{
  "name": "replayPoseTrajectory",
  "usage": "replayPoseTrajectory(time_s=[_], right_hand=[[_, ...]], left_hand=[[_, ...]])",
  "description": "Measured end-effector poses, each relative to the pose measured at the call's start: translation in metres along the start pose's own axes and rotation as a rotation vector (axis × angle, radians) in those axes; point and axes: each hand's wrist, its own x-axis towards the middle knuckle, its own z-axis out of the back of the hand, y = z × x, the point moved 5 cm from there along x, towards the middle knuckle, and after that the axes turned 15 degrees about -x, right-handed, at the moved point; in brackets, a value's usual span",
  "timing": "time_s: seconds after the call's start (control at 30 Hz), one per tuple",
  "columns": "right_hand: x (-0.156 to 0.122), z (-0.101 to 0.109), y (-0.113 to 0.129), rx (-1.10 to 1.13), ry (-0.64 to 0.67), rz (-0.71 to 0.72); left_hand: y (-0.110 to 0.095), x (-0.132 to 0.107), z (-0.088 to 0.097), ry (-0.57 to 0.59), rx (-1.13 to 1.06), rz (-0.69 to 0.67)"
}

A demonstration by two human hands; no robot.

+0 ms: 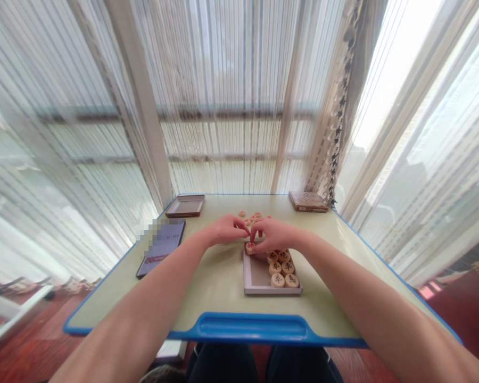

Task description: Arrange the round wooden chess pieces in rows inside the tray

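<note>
A shallow grey tray [250,276] lies on the small table [219,282] and holds several round wooden game pieces [281,268] along its right side. My two hands meet at the tray's far edge. My left hand [226,230] has its fingers curled in a pinch over the loose pieces [255,216] beyond the tray. My right hand [274,234] is closed, with its fingertips on a piece [249,247] at the tray's far left corner. What the left fingers hold is hidden.
A phone [162,247] lies face up at the left of the table. A brown tray [186,206] sits at the far left corner and a wooden box lid [308,201] at the far right. Sheer curtains hang behind. The table has a blue rim [255,327].
</note>
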Motion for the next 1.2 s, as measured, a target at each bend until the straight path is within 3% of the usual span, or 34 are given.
replayPoseTrajectory(time_s=[0.9,1.2], right_hand=[[-0.0011,0.0026,0.0038,0.018,-0.031,0.038],[-0.0008,0.0000,0.0029,0.013,-0.020,-0.004]], left_hand=[[-0.0041,-0.0027,-0.0008,-0.019,-0.010,0.012],[0.0045,0.0014,-0.0027,-0.016,0.049,0.001]])
